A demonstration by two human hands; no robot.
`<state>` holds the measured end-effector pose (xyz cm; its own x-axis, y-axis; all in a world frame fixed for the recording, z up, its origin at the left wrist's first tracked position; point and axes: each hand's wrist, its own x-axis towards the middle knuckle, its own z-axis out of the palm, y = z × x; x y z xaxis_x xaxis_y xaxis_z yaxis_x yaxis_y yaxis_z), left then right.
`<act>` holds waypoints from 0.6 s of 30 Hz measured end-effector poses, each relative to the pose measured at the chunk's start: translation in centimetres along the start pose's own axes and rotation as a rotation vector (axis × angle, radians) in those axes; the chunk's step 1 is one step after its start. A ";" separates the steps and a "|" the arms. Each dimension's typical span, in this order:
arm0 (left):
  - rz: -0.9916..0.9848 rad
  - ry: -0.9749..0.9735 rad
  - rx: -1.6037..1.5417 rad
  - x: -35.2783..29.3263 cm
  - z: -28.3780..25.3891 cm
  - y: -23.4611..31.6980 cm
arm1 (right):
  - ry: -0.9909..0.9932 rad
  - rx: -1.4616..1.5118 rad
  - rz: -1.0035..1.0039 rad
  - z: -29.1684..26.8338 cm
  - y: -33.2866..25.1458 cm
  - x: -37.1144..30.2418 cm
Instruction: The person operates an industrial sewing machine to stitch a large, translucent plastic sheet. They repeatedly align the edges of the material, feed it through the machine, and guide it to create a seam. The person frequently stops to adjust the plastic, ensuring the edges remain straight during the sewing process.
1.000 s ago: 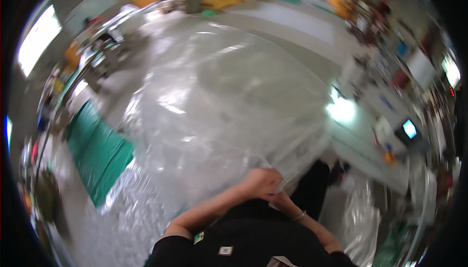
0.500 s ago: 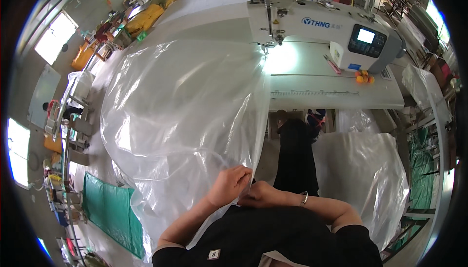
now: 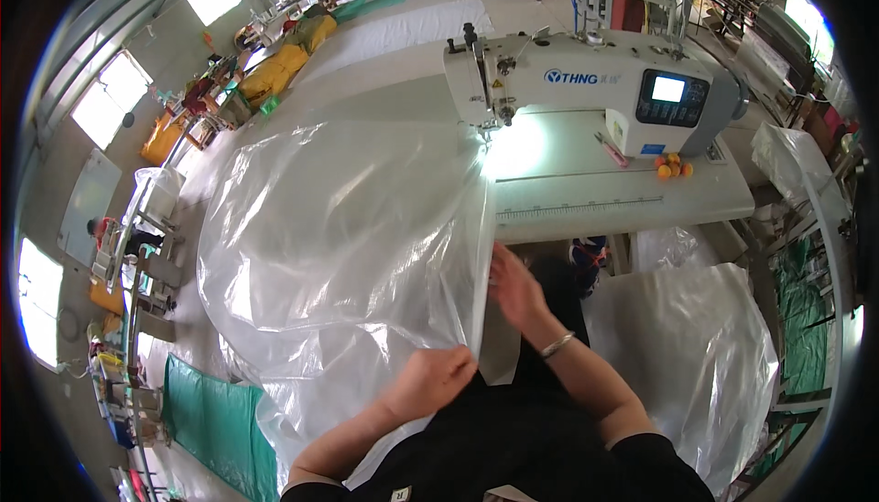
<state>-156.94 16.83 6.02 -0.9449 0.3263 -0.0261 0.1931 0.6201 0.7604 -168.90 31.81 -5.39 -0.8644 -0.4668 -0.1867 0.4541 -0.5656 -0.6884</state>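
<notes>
A large clear plastic sheet (image 3: 339, 245) hangs off the left of the sewing machine (image 3: 586, 90), its right edge running from the needle area down toward me. My left hand (image 3: 432, 381) is closed in a pinch on that edge, low down near my body. Farther up the edge, my right hand (image 3: 519, 293) lies against the sheet with fingers stretched out and apart; its fingertips are partly hidden at the fold. Bright lamp light falls beside the needle, where the sheet's top corner sits.
On the machine bed lie pink-handled thread snips (image 3: 612, 150) and a few small orange and red balls (image 3: 675, 167). More clear plastic (image 3: 682, 355) is heaped at my right. A green tarp (image 3: 220, 420) lies on the floor at left. Metal racks (image 3: 810, 401) stand far right.
My right hand has moved up and away from my left hand along the sheet's edge, its fingers opening out. The left hand keeps its pinch. The whole view has tilted slightly.
</notes>
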 end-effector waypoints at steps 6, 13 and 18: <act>0.251 -0.068 0.301 1.7 2.8 -0.3 | -0.171 -0.873 -0.181 -2.3 4.3 0.2; 0.282 -0.052 0.123 1.2 3.2 -2.7 | 0.391 -1.376 -0.590 -1.5 -7.8 7.0; 0.281 -0.079 0.073 1.7 1.9 -2.0 | 0.372 -2.010 -0.510 0.7 -10.3 13.7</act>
<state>-158.41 17.43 3.22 -0.8287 0.5453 0.1259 0.4655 0.5467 0.6961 -185.27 30.82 -0.37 -0.9147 -0.2757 0.2955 -0.3614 0.8853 -0.2928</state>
